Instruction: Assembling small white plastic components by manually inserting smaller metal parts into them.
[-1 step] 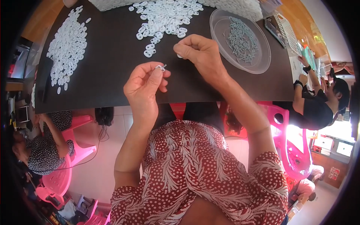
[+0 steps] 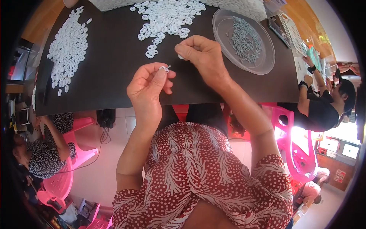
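Note:
My left hand pinches a small white plastic piece with holes between thumb and forefinger, above the table's near edge. A thin grey screw sticks out of its upper right side. My right hand is closed in a pinch, a little farther away and to the right. A bit of another white piece shows under its fingertips; the rest is hidden. Beyond my hands, a heap of oval white two-holed pieces trails toward me. Many grey screws lie in a round clear tray on the right.
More white pieces spread over the left of the dark table. Bulky white sacks line its far edge. A phone lies beyond the tray. One person works at right; another sits at left on a pink chair.
My left hand has shifted very slightly to the right, and my right hand slightly to the left, so they are a little closer. Both keep their pinch.

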`<state>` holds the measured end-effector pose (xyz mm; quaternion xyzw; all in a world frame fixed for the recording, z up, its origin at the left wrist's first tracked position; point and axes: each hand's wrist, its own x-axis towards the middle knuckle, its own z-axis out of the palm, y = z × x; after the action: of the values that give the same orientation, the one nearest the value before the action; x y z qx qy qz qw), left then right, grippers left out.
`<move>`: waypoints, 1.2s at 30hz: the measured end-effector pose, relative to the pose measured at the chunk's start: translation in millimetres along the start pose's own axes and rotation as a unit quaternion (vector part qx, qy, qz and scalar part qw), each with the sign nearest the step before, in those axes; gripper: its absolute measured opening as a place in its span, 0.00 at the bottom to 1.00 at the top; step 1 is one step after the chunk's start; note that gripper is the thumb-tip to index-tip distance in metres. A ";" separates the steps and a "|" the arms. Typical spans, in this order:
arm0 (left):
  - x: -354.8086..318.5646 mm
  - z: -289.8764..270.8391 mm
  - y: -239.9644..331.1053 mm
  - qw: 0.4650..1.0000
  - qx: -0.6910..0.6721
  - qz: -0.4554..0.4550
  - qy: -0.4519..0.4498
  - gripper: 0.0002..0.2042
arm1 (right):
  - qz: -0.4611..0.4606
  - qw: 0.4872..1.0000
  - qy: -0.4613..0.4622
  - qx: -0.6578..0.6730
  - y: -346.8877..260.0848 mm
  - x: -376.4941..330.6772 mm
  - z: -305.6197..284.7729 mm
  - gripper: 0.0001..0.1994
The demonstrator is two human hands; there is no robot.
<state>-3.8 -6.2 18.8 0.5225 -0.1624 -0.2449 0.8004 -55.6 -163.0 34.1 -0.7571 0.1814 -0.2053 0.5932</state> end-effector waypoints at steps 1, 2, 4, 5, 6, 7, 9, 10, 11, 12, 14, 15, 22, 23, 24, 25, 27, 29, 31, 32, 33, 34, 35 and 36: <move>-0.6 3.2 0.4 0.999 -0.035 -0.023 -0.013 0.06 | 0.036 0.995 0.043 0.079 -3.3 -3.5 7.6 0.08; -0.1 5.9 -0.6 0.999 -0.034 -0.025 -0.014 0.06 | 0.031 0.995 0.045 0.083 -1.2 -6.6 11.2 0.08; 2.0 9.8 -2.5 0.998 -0.066 -0.006 0.002 0.06 | 0.057 0.990 0.044 0.117 -3.7 -14.3 17.1 0.08; 2.5 11.7 -2.8 0.998 -0.066 -0.007 0.001 0.06 | 0.082 0.984 0.042 0.151 -4.9 -17.7 18.7 0.09; 2.8 13.3 -2.6 0.998 -0.068 -0.006 0.010 0.06 | 0.088 0.981 0.059 0.163 -3.5 -20.6 20.0 0.08; 2.9 14.4 -2.2 0.997 -0.071 -0.004 0.019 0.07 | 0.088 0.981 0.060 0.163 0.0 -21.8 20.9 0.08; 1.2 13.9 -1.2 0.998 -0.064 -0.018 0.014 0.07 | 0.051 0.972 0.100 0.209 5.9 -24.6 23.2 0.06; 0.5 13.9 -1.0 0.998 -0.058 -0.031 0.009 0.07 | 0.052 0.971 0.101 0.209 5.2 -25.0 23.0 0.06; -0.6 13.7 -1.0 0.998 -0.058 -0.031 0.010 0.07 | 0.058 0.964 0.105 0.238 2.3 -24.9 23.8 0.06; -1.5 14.0 -1.3 0.997 -0.068 -0.034 0.011 0.07 | 0.064 0.955 0.110 0.267 0.8 -25.2 24.9 0.05; -1.9 14.0 -0.9 0.996 -0.078 -0.037 0.012 0.07 | 0.065 0.948 0.116 0.288 0.1 -29.6 33.6 0.05; -1.4 13.9 0.3 0.996 -0.086 -0.036 0.015 0.06 | 0.066 0.942 0.122 0.307 -0.2 -32.5 36.5 0.05; -4.4 6.1 1.5 0.993 -0.103 -0.057 0.014 0.06 | -0.034 0.980 0.079 0.178 3.1 -44.4 25.5 0.02; -4.7 5.7 2.1 0.993 -0.103 -0.057 0.014 0.06 | -0.034 0.980 0.079 0.178 5.6 -44.4 22.9 0.02; -4.8 5.5 3.0 0.994 -0.098 -0.052 0.020 0.06 | -0.066 0.988 0.074 0.116 9.5 -44.0 19.7 0.02; -4.6 5.5 4.0 0.994 -0.093 -0.046 0.027 0.06 | -0.098 0.991 0.068 0.052 11.8 -43.7 17.0 0.03; -4.6 5.4 7.6 0.996 -0.078 -0.045 0.022 0.06 | -0.113 0.991 0.065 0.037 12.5 -44.5 13.4 0.03; -4.9 5.7 8.2 0.997 -0.062 -0.044 0.017 0.07 | -0.128 0.989 0.064 0.022 9.6 -45.1 13.7 0.03; -5.2 6.8 7.2 0.996 -0.071 -0.047 0.006 0.07 | -0.047 0.990 0.101 0.081 -1.9 -44.9 16.4 0.03; -5.4 7.1 6.9 0.996 -0.071 -0.047 0.006 0.07 | -0.047 0.990 0.101 0.081 -4.4 -43.2 14.7 0.03; -5.3 7.3 6.6 0.998 -0.057 -0.040 0.011 0.07 | 0.002 0.990 0.084 0.114 -6.0 -40.5 11.4 0.04; -5.2 7.2 6.3 0.998 -0.043 -0.033 0.016 0.06 | 0.050 0.986 0.067 0.145 -6.2 -38.1 9.3 0.04; -4.9 6.8 5.4 0.998 -0.043 -0.033 0.015 0.06 | 0.049 0.986 0.067 0.145 -4.3 -36.8 7.8 0.04; -4.5 5.4 4.1 0.999 -0.028 -0.026 0.012 0.06 | 0.049 0.984 0.059 0.158 -1.2 -35.8 6.8 0.05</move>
<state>-9.3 -6.4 24.7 0.5068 -0.1325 -0.2642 0.8098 -82.3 -138.6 30.4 -0.6304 0.2181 -0.2463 0.7031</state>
